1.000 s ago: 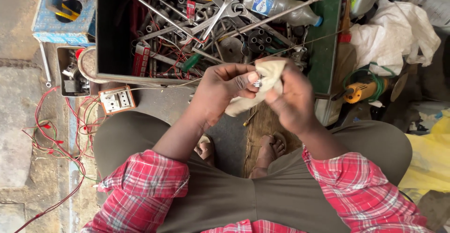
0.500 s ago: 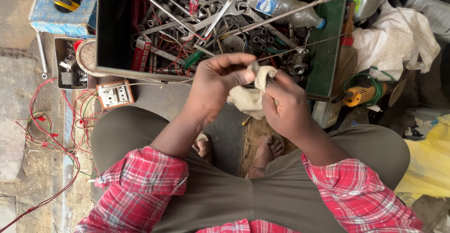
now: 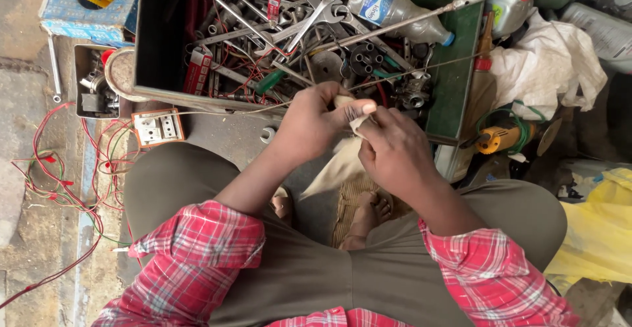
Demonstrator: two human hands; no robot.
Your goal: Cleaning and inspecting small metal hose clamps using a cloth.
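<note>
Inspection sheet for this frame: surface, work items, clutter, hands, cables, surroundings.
Surface: concrete floor, gritty.
Work items: pale cloth held between both hands, hanging down.
Clutter: green toolbox crammed with spanners; plastic bottle on top.
Hands: left hand and right hand both grip the cloth.
Cables: red wires loose on floor beside a switch plate.
Surroundings: yellow drill, white bag.

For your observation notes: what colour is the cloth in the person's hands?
Cream cloth, clearest in the head view.
</note>
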